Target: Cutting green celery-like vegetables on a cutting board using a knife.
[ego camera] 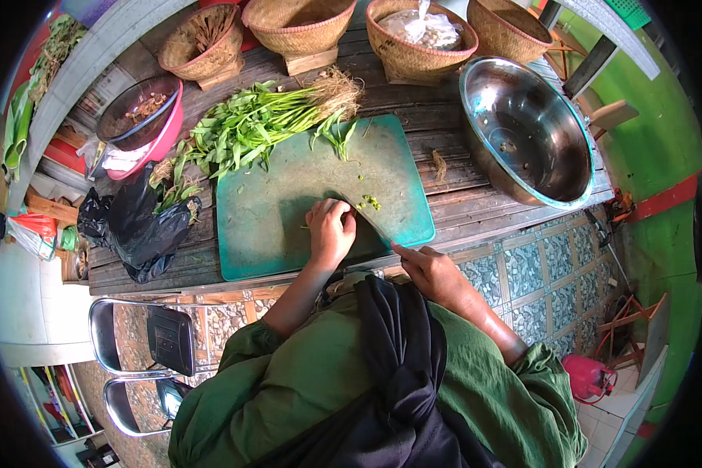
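My right hand grips the handle of a kitchen knife, its blade angled up and left over the green cutting board. Close to the blade, my left hand rests on the board with fingers curled; a bit of green stem pokes out at its left, and what lies under the fingers is hidden. Small chopped green pieces lie just right of the blade. Across the board's back edge sprawls a bunch of leafy water spinach with its roots on. A loose leafy sprig lies beside it.
A large steel basin stands at the right of the wooden table. Several woven baskets line the back. At left are a pink basin holding a dark colander, and a black plastic bag. Folding chairs stand below.
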`<action>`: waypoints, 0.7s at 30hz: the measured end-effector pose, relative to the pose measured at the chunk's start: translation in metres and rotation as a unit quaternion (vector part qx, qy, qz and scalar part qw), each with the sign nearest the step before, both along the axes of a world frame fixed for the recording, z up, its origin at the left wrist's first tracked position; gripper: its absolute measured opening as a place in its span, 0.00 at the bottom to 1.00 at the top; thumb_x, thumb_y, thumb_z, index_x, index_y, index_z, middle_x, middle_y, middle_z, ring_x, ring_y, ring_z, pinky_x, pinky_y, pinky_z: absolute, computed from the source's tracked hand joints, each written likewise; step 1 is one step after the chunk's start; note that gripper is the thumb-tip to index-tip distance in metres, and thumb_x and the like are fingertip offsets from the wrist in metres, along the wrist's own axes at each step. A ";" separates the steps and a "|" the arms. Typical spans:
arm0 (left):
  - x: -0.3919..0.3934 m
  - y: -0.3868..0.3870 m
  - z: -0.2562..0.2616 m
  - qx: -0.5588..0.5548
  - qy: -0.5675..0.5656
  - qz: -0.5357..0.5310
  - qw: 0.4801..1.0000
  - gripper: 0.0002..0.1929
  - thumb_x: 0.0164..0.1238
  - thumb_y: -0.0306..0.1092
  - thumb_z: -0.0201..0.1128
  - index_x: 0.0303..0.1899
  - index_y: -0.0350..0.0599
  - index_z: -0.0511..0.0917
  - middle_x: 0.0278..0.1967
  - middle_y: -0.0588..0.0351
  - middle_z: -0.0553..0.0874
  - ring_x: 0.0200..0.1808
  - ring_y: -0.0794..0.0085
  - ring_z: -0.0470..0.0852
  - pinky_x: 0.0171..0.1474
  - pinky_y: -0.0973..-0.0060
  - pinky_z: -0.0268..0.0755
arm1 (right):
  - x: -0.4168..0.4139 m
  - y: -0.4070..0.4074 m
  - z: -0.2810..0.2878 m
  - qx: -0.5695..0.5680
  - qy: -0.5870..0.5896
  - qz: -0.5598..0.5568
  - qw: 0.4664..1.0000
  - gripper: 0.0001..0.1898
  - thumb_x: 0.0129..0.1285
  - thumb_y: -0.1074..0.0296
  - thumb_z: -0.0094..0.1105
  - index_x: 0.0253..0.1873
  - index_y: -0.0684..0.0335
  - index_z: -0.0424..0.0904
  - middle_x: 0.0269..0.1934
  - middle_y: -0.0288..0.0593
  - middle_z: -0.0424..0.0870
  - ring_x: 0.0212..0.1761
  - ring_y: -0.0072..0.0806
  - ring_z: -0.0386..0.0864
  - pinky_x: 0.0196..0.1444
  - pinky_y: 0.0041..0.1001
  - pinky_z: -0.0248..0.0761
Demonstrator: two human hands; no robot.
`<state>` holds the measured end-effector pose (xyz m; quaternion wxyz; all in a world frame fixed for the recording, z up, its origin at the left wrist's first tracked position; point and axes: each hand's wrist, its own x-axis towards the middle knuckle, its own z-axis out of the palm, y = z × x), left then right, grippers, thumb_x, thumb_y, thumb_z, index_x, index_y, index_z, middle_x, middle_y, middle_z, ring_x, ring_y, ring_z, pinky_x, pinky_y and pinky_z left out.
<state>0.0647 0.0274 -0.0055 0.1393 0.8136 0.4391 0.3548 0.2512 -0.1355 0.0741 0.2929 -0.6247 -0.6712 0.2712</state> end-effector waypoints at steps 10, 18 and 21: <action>0.001 0.000 0.002 -0.009 0.003 -0.005 1.000 0.06 0.55 0.28 0.66 0.33 0.49 0.78 0.35 0.56 0.81 0.45 0.56 0.79 0.49 0.58 0.65 | -0.001 0.013 -0.004 0.001 0.000 0.002 1.000 0.21 0.70 0.68 0.57 0.67 0.55 0.76 0.33 0.57 0.81 0.36 0.54 0.82 0.42 0.46 0.76; 0.000 0.000 0.001 -0.002 -0.005 -0.004 1.000 0.06 0.54 0.28 0.66 0.33 0.48 0.78 0.35 0.56 0.81 0.45 0.55 0.79 0.48 0.57 0.66 | -0.002 0.002 -0.005 -0.004 0.010 0.000 1.000 0.21 0.70 0.68 0.57 0.67 0.55 0.75 0.33 0.57 0.81 0.36 0.55 0.82 0.41 0.46 0.76; 0.001 0.001 -0.003 0.003 -0.018 -0.009 1.000 0.06 0.54 0.28 0.67 0.33 0.48 0.78 0.35 0.56 0.81 0.45 0.55 0.79 0.47 0.57 0.66 | -0.005 0.012 -0.013 0.005 0.005 -0.003 1.000 0.22 0.70 0.69 0.57 0.67 0.55 0.75 0.33 0.57 0.81 0.36 0.55 0.82 0.41 0.46 0.76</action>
